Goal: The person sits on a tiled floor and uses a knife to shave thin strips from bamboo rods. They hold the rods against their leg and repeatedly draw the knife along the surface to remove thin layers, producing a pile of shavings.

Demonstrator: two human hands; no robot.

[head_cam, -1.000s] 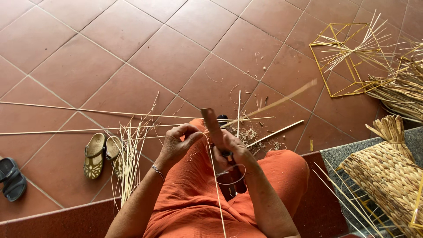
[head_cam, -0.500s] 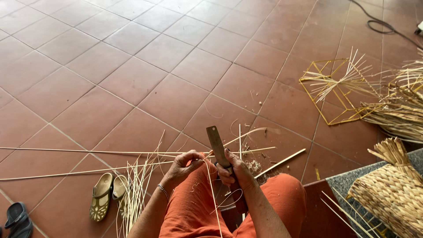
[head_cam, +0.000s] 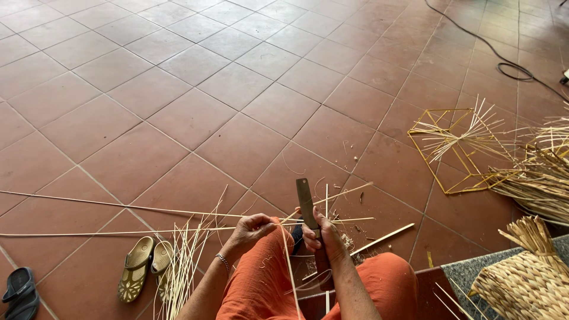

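right hand (head_cam: pixel 323 237) grip: dark flat knife (head_cam: pixel 306 204) (blade up) | left hand (head_cam: pixel 252 228) grip: pale thin strip (head_cam: pixel 289 261)

sandals (head_cam: pixel 142 268) left of hands (head_cam: pixel 290 232), wire frame (head_cam: pixel 459 148) right

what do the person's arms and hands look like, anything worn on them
Both forearms are bare, with no sleeves in view and no gloves. The left hand has a thin silver-coloured chain bracelet at the wrist. The right hand shows no bracelet or watch; rings are too small to tell on either hand.
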